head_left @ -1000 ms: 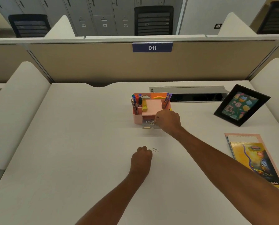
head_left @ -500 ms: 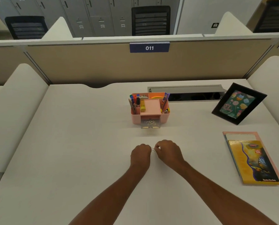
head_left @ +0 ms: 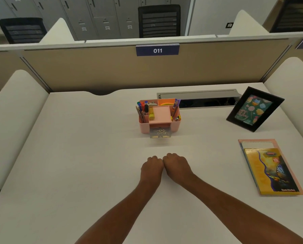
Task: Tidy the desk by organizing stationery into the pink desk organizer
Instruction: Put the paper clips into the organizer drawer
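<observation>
The pink desk organizer (head_left: 144, 128) stands at the middle of the desk and holds pens (head_left: 141, 108) on its left side and more on its right. Its clear front drawer (head_left: 160, 133) is pulled out, with several paper clips inside. Nearer to me, my left hand (head_left: 151, 167) and my right hand (head_left: 177, 166) rest on the desk as fists, knuckles touching. The single paper clip that lay between them is hidden under the fingers; my right hand's fingertips are curled at that spot.
A black photo frame (head_left: 255, 109) leans at the back right. A stack of notebooks (head_left: 271, 169) lies on the right. A grey cable hatch (head_left: 200, 95) runs behind the organizer. Padded partitions bound the desk on all sides but mine.
My right hand drew back from the organizer's drawer to the paper clip beside my left hand. The two hands have closed together and the clip is no longer visible.
</observation>
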